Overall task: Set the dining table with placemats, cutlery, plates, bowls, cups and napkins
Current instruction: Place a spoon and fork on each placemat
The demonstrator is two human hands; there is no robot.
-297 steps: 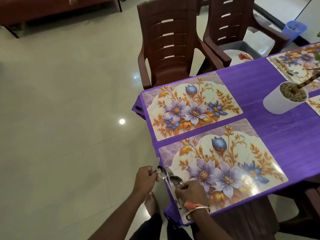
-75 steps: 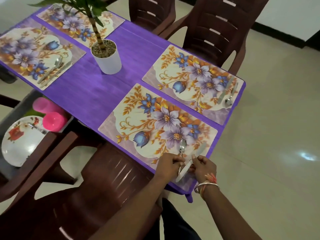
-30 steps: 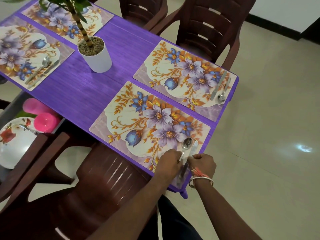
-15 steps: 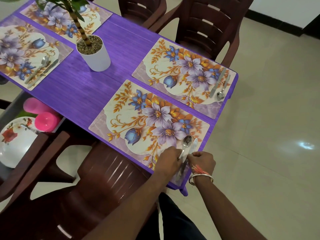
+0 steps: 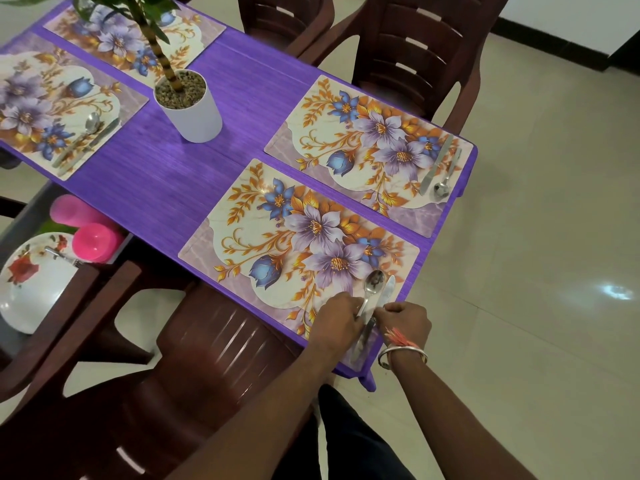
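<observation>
Holding spoon [image 5: 373, 285] left hand [image 5: 336, 323], knife [image 5: 387, 289] right hand [image 5: 408, 322].

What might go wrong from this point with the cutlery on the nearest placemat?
The knife lies at the nearest placemat's outer side, close to the table edge; a nudge from the right hand might tip it to the floor. The spoon lies almost against the knife, so the left hand adjusting one could knock the other askew.

No readable text, label or number anywhere.
</observation>
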